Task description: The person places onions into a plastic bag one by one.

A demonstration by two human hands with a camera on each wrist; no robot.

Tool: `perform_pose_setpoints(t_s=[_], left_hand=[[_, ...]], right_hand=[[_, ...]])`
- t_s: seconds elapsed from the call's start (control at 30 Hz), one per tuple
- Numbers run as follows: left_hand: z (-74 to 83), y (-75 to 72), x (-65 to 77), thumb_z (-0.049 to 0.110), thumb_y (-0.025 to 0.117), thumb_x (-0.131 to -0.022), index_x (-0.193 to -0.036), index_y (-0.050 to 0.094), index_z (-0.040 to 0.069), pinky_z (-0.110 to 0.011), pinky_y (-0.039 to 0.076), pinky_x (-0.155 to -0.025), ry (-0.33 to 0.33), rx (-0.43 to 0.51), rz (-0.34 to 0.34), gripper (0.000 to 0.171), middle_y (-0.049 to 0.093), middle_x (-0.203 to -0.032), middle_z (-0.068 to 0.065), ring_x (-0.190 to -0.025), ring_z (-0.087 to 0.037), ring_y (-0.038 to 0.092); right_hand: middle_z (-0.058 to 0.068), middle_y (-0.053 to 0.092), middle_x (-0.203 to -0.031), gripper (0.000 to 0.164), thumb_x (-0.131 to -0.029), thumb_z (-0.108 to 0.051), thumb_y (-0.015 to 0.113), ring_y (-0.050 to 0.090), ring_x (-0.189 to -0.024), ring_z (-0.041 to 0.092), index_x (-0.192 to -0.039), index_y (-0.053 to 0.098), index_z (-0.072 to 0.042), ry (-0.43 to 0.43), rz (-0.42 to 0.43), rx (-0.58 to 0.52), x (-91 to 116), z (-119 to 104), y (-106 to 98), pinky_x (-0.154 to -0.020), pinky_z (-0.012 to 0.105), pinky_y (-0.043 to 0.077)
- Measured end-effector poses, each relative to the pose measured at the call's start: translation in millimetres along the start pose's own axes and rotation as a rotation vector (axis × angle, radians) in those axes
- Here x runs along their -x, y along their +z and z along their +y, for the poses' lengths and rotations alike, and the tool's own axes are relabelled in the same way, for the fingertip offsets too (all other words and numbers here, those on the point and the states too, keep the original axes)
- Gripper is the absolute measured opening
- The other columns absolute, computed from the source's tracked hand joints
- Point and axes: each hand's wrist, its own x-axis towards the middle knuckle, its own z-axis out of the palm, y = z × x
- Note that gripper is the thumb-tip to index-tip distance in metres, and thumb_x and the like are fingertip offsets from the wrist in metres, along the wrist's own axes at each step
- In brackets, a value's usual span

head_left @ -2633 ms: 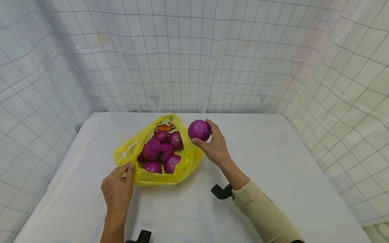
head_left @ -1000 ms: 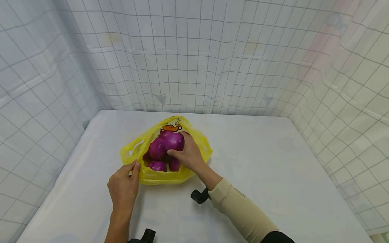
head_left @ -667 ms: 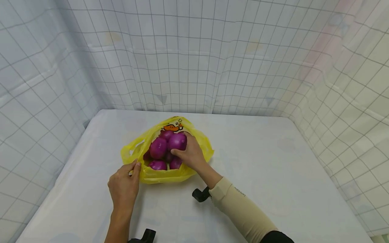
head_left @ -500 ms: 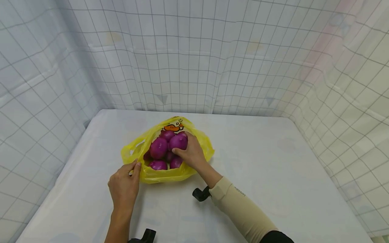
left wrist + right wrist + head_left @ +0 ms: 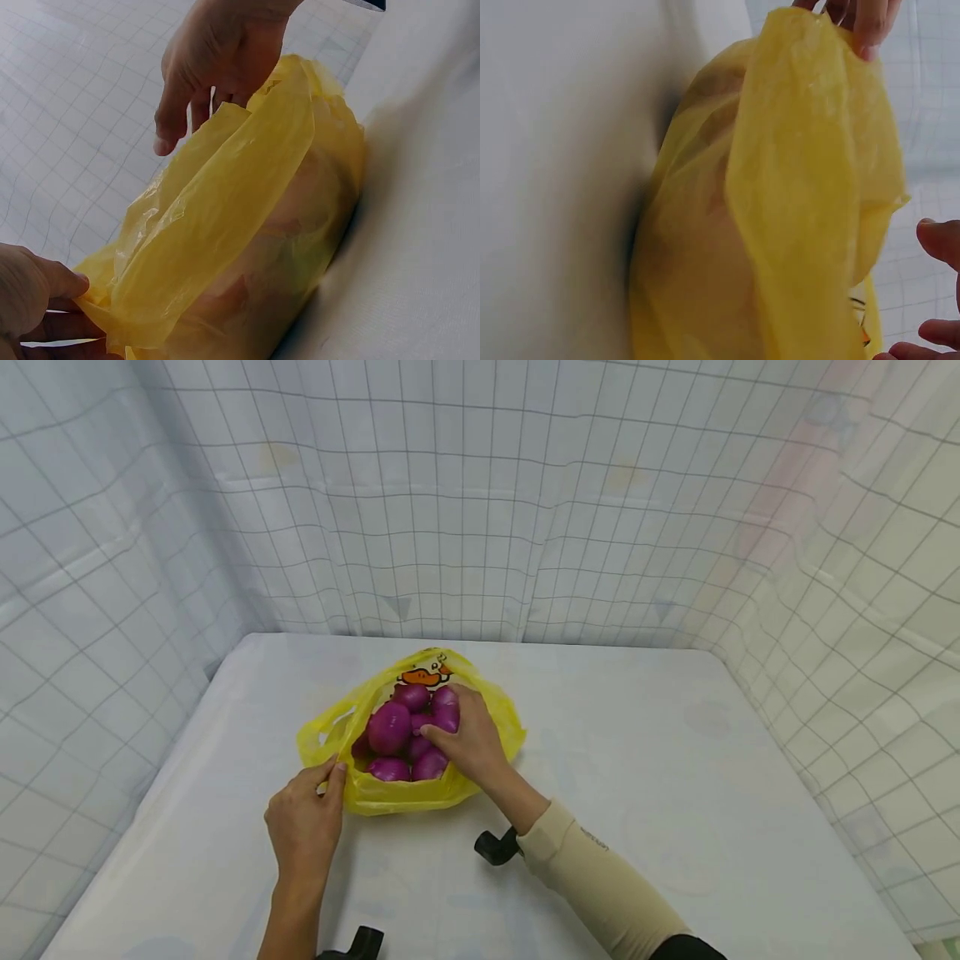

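Observation:
A yellow plastic bag (image 5: pixel 408 797) with an orange duck-bill print lies mouth open toward me, holding several purple onions (image 5: pixel 389 728). My left hand (image 5: pixel 306 814) pinches the bag's near-left edge between thumb and fingers; the left wrist view shows the film stretched from those fingertips. Over the right side of the mouth is my right hand (image 5: pixel 476 739), beside an onion (image 5: pixel 447 718) that its fingers partly cover. In the right wrist view the thumb (image 5: pixel 939 241) and fingers stand apart with no onion visible between them. Bag film hides the contents in both wrist views.
The bag rests on a white-covered table (image 5: pixel 637 760). Grid-patterned white curtains (image 5: pixel 480 510) enclose the back and both sides. A black wrist-camera mount (image 5: pixel 495 847) juts from the right wrist, and another (image 5: pixel 363 943) shows near the left forearm.
My right hand has brought an onion from beside the bag into it and lowered it among the others, where it now sits lower and free of the grip. The left hand keeps its pinch.

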Motion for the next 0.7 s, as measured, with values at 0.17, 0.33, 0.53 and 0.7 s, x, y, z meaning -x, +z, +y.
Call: perform_pose_setpoints(t_s=[0.17, 0.33, 0.53, 0.7], left_hand=[[-0.8, -1.0, -1.4, 0.016, 0.068, -0.086, -0.105, 0.071, 0.001, -0.051, 0.053, -0.065, 0.007, -0.005, 0.010, 0.024, 0.071, -0.095, -0.022, -0.082, -0.040, 0.069], [-1.9, -1.5, -3.2, 0.016, 0.068, -0.086, -0.105, 0.071, 0.002, -0.050, 0.052, -0.063, 0.010, -0.009, 0.009, 0.024, 0.071, -0.096, -0.021, -0.081, -0.040, 0.068], [-2.8, -3.7, -3.4, 0.018, 0.068, -0.086, -0.107, 0.071, 0.003, -0.052, 0.051, -0.063, 0.012, -0.039, 0.003, 0.025, 0.072, -0.096, -0.021, -0.085, -0.041, 0.068], [1.1, -8.5, -3.6, 0.020, 0.067, -0.087, -0.109, 0.070, 0.004, -0.051, 0.050, -0.061, 0.028, -0.054, 0.027, 0.028, 0.072, -0.098, -0.019, -0.077, -0.037, 0.067]], right_hand=[[0.013, 0.046, -0.139, 0.073, -0.082, -0.033, 0.072, 0.052, -0.121, 0.029, -0.140, 0.038, -0.006, -0.057, 0.026, -0.023, 5.8, -9.7, -5.5, -0.104, 0.041, 0.046], [0.013, 0.047, -0.138, 0.071, -0.082, -0.031, 0.073, 0.054, -0.119, 0.027, -0.140, 0.039, -0.009, -0.087, 0.044, -0.078, 11.5, -16.4, -14.0, -0.100, 0.042, 0.048], [0.009, 0.044, -0.143, 0.071, -0.083, -0.032, 0.071, 0.049, -0.126, 0.026, -0.141, 0.038, -0.010, -0.090, 0.046, -0.102, 20.8, -17.8, -27.0, -0.102, 0.043, 0.047], [0.009, 0.043, -0.145, 0.071, -0.083, -0.032, 0.071, 0.042, -0.134, 0.027, -0.141, 0.039, -0.009, -0.104, 0.073, -0.094, 29.4, -14.4, -38.7, -0.108, 0.047, 0.041]])
